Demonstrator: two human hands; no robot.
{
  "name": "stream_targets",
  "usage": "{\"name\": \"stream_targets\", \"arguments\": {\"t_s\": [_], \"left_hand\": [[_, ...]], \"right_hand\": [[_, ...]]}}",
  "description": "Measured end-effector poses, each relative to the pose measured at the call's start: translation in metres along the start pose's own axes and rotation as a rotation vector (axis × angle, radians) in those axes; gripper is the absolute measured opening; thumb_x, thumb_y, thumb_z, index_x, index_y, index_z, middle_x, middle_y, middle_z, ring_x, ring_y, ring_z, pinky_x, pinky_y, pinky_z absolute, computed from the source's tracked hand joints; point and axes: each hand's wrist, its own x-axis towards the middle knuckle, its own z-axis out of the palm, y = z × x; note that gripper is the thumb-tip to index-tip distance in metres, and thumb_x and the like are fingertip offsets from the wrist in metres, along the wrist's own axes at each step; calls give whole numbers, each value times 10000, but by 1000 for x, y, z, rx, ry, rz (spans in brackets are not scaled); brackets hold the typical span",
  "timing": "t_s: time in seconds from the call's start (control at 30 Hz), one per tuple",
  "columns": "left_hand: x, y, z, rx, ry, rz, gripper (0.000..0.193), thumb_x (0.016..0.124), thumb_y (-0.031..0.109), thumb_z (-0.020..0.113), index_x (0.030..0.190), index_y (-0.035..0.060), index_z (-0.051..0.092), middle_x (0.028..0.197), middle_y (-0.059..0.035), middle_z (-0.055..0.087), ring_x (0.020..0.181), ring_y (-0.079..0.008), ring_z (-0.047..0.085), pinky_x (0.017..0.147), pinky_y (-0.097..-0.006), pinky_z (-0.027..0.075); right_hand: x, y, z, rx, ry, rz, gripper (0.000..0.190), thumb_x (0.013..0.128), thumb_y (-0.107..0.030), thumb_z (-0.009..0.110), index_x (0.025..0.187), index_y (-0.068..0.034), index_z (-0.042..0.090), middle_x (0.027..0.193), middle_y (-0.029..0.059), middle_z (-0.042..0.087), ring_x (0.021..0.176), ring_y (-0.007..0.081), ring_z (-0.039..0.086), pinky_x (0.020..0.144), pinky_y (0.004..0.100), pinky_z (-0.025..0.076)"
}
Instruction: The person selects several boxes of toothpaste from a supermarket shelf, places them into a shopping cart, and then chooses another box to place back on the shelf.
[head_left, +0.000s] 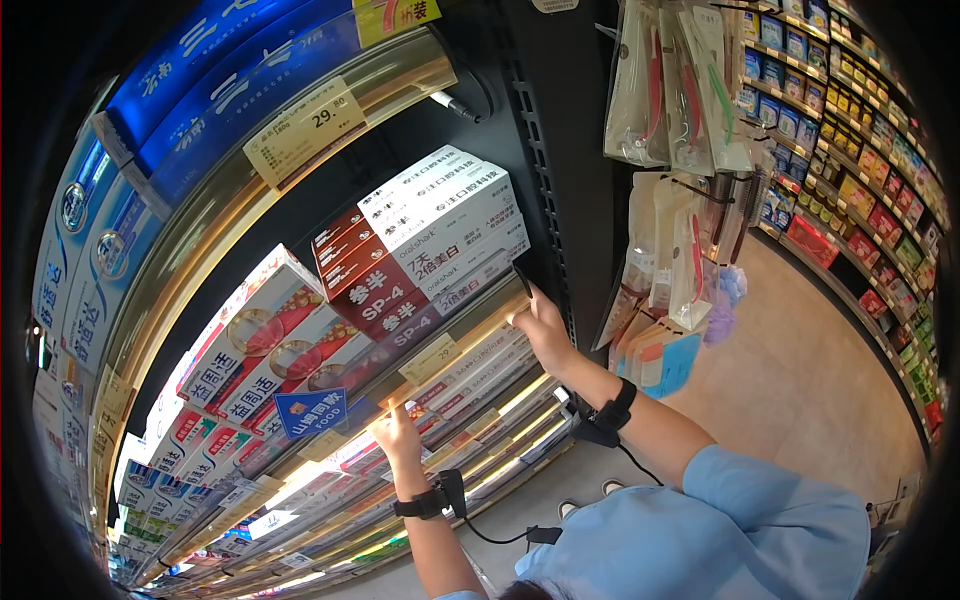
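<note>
My left hand (399, 444) is at the front rail (480, 322) of a lit store shelf, its thumb up against the rail's lower edge and its other fingers partly hidden. At the right end of the same rail, my right hand (546, 331) grips the edge, thumb in front, beside a thin black piece (522, 276). Behind the rail stand stacked white and dark-red toothpaste cartons (442, 232). Left of them are white toothpaste cartons (247, 367) with red pictures. A blue diamond-shaped sign (311, 412) hangs on the rail near my left hand.
Blue cartons (225, 82) fill the shelf above, behind a price tag (306, 133). Packaged goods (664, 247) hang on hooks to the right of a black perforated upright (544, 150). Lower shelves (442, 457) carry more cartons. Across the tiled floor (795, 360) stands another stocked shelf (855, 172).
</note>
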Motion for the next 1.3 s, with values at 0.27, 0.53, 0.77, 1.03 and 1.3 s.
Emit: {"name": "stream_targets", "arguments": {"t_s": [0.27,0.53,0.77,1.03,1.3], "left_hand": [[5,5,-1,35,-22,61,258,885,210,538,891,-46,565,691,-9,526,596,-84,401,543,-240,361],[5,-5,-17,75,-146,-217,350,856,221,585,1090,-26,503,1040,-86,558,906,-152,506,800,-273,392],[7,12,-11,134,-134,-259,374,860,227,577,1116,-31,489,1070,-96,547,933,-168,499,834,-282,381],[7,-4,-16,58,-173,-148,360,868,233,566,1105,-29,495,1071,-95,551,935,-160,499,839,-280,379],[6,9,-14,68,-199,-165,313,874,260,558,1002,-25,551,787,-8,537,646,-72,423,587,-229,365]], "right_hand": [[9,12,-10,-171,-43,-46,419,764,-20,454,1178,41,446,1109,118,482,1035,175,467,909,279,346],[12,12,-10,-93,-45,8,423,753,11,456,1176,28,457,1106,102,488,1048,170,465,908,273,350],[15,9,-14,6,-40,61,427,744,26,455,1171,27,458,1074,92,533,995,150,495,888,263,363],[17,4,-15,25,-84,65,520,711,10,467,1226,34,394,1138,121,494,1054,180,458,921,273,330],[18,6,-12,21,-72,48,600,694,18,454,1278,48,322,1227,146,435,1160,208,392,987,293,270]]}}
